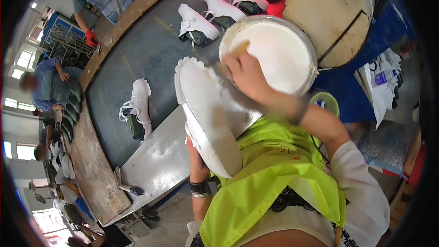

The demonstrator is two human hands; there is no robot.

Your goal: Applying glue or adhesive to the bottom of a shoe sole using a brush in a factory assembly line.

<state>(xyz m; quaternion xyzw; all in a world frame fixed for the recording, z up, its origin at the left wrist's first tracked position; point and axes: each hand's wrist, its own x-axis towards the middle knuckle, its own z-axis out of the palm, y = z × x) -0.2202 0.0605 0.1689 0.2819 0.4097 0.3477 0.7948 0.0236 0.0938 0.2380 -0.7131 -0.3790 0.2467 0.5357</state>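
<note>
While the left hand (197, 160) grips the white sneaker (206, 116), sole upward, beside the bucket (313, 57), and the right hand (248, 74) grips a brush (240, 48), the sneaker seems light, stiff-soled, best held near its heel.

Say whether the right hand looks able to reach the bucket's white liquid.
Likely yes: the right hand, holding a brush, is close to the bucket, whose open top looks unobstructed.

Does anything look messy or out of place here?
Only a little mess: the round tub beside the held white shoe has pale, yellowish smears around its rim, probably from the white liquid inside. Nothing else stands out.
</note>
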